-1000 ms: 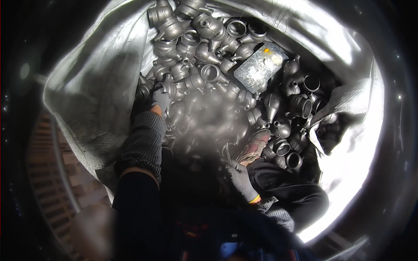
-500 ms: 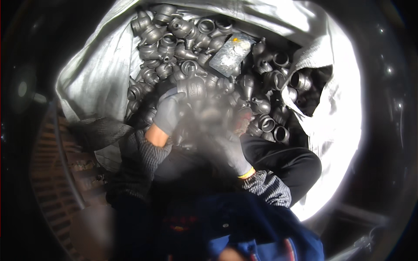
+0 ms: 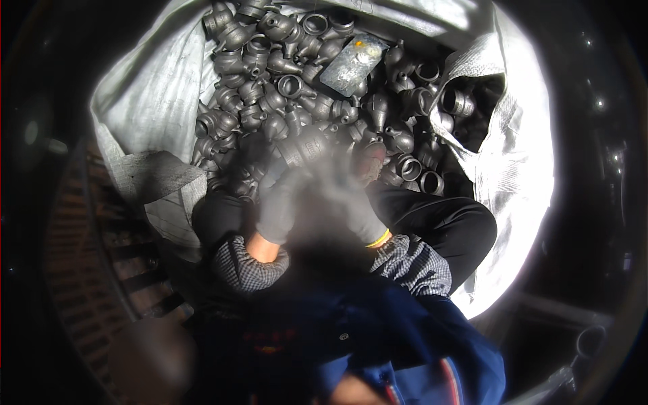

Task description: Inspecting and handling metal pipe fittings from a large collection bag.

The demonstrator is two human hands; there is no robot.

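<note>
A: From my remote post, what body do I see as largest?

B: The white woven sack [image 3: 152,88], open at the top, its walls rising at left, far side and right.

A: And next in size?

B: The heap of grey metal castings [image 3: 273,101], spread within the sack. Dark trousers [image 3: 442,226], knees bent, fill the sack's near part.

A: Which items of middle size can I label?

B: The right hand [image 3: 361,212], in a grey glove with a yellow edge, is right of the sack's middle; its fingertips are blurred, so I cannot tell how that grip stands. The left hand [image 3: 277,209], also gloved, is left of the sack's middle. A flat metal block [image 3: 352,67] with an orange spot lies on the heap near the sack's far wall.

A: The smallest?

B: A reddish shoe [image 3: 370,164], right of the sack's middle, beyond the right hand, and the held casting [image 3: 300,148]. I see the left grip pinching this casting, tilted, above the sack's middle; haze veils its near end.
</note>
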